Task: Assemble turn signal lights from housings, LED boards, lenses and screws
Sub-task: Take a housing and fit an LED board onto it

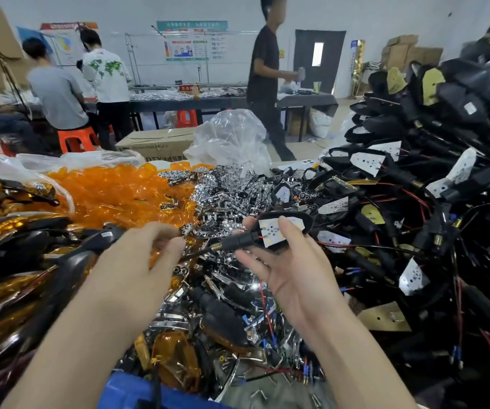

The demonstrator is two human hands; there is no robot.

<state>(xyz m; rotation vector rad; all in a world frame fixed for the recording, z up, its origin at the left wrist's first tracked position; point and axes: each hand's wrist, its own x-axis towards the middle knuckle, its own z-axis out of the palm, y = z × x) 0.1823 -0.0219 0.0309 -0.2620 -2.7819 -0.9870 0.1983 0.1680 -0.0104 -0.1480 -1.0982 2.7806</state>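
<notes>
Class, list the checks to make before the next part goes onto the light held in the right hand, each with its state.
1. Right hand grips the housing: ok.
2. LED board lies in housing, LEDs facing up: ok.
3. Board screwed down: cannot tell.
4. Left hand holds a chrome piece: cannot tell.
5. Orange lenses piled nearby: ok.
</notes>
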